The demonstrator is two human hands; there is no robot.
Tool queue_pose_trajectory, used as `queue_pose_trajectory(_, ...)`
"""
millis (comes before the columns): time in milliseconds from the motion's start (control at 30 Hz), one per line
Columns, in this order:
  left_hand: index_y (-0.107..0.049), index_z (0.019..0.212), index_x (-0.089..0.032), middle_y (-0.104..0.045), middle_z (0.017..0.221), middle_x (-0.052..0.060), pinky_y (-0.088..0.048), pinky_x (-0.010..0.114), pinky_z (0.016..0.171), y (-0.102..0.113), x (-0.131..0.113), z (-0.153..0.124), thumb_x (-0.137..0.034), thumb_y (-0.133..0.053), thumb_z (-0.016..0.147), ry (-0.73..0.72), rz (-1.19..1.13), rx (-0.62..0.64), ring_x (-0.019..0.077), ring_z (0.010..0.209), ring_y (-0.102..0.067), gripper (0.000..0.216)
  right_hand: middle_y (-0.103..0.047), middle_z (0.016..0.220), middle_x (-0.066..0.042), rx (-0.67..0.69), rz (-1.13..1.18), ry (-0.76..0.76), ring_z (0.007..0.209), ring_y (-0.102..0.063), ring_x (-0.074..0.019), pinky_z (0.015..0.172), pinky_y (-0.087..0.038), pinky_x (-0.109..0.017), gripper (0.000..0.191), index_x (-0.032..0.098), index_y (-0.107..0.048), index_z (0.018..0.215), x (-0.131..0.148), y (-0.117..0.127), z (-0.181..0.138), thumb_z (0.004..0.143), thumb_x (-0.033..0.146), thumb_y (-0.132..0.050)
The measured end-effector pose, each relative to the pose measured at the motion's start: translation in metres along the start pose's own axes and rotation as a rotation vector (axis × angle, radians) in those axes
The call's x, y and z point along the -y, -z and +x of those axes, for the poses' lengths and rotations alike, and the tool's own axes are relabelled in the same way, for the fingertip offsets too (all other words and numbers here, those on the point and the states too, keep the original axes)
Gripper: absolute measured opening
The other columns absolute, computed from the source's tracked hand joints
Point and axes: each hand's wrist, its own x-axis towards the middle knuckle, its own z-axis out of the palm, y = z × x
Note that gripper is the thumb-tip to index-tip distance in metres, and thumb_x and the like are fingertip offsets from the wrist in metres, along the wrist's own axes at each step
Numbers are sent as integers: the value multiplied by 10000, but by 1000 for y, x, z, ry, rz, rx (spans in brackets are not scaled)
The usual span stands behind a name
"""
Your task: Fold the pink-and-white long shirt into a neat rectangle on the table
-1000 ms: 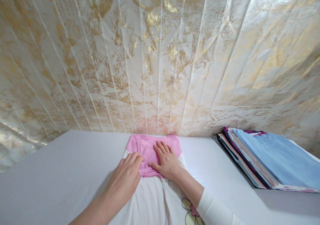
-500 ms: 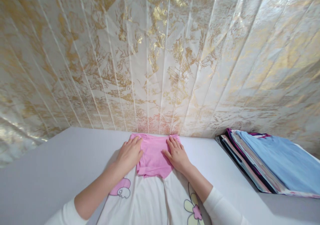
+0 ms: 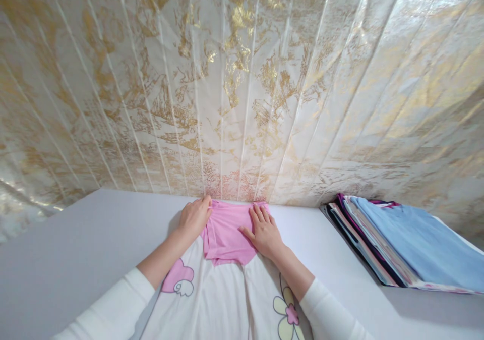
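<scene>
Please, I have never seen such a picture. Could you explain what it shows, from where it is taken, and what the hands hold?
No machine is here. A person wears a camera on the head, so the one view looks forward and down at that person's own bare hands. On the grey table lies a white garment with a pink part at its far end. The right hand rests flat and open on the pink part. The left hand curls at its far left corner; whether it pinches the cloth I cannot tell. To the right lies a stack of folded clothes, blue on top. Behind is a gold-and-white sheet.
</scene>
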Motion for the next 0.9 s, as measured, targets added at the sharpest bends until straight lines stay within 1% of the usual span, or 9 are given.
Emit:
queue_pose_trajectory(67,-554,1123,-136,-627,1136,144,-419,390,901,5,-8,-4,-113,-429,884,-72,-9,-25,268,1097,-566,270,-227,1547,-124,-4,-1,-6,1428,-170,-311,1133,-199,-460,771,86,-327,1466,0,2,0,929,639,-288)
queue_pose_trajectory(133,-500,1260,-147,-539,1320,129,-355,382,1016,7,-18,-11,-96,-408,892,-159,-29,-38,232,1237,-475,382,-239,1544,-118,-24,-4,-8,1428,-177,-300,1129,-212,-450,735,89,-337,1461,0,5,0,941,606,-301)
queue_pose_trajectory(200,-425,1368,-178,-446,1443,90,-289,353,1092,4,-28,-21,-173,-406,935,-250,-67,-1,187,1327,-392,433,-238,1544,-120,-49,-8,-2,1431,-173,-279,1130,-214,-430,695,90,-335,1461,-1,7,0,954,564,-318)
queue_pose_trajectory(267,-370,1423,-167,-367,1503,96,-251,368,1126,-4,-35,-30,-327,-410,965,-315,-117,96,191,1386,-315,487,-236,1543,-123,-54,-10,13,1432,-174,-267,1132,-210,-417,673,91,-337,1460,-3,6,1,961,542,-323)
queue_pose_trajectory(367,-336,1451,-134,-292,1529,139,-221,441,1137,-18,-36,-40,-491,-416,946,-338,-154,219,246,1426,-223,624,-259,1535,-124,-31,-11,25,1427,-193,-269,1131,-201,-420,680,95,-352,1454,-8,1,4,962,562,-300)
queue_pose_trajectory(533,-343,1456,-158,-226,1542,160,-189,475,1138,-27,-31,-42,-565,-413,927,-281,-98,190,290,1433,-179,671,-261,1540,-112,-29,-4,27,1431,-176,-264,1137,-169,-416,693,116,-350,1457,-15,-5,12,953,590,-312)
queue_pose_trajectory(667,-352,1451,-158,-248,1539,151,-183,464,1142,-24,-32,-39,-534,-390,949,-306,-93,158,272,1432,-193,629,-284,1534,-110,-36,27,44,1423,-205,-257,1133,-180,-409,661,121,-373,1445,-16,0,16,960,569,-327)
queue_pose_trajectory(767,-382,1432,-132,-300,1520,148,-222,432,1134,-17,-31,-41,-461,-350,981,-331,-95,145,242,1419,-245,558,-323,1518,-108,-24,48,17,1415,-233,-243,1131,-194,-404,568,123,-408,1422,-14,10,13,982,478,-352)
queue_pose_trajectory(900,-347,1449,-150,-279,1537,101,-206,380,1145,-2,-26,-65,-395,-266,1011,-373,-97,136,187,1425,-228,509,-340,1504,-123,-27,61,56,1408,-257,-243,1127,-223,-427,545,121,-390,1432,-2,20,-20,981,426,-382)
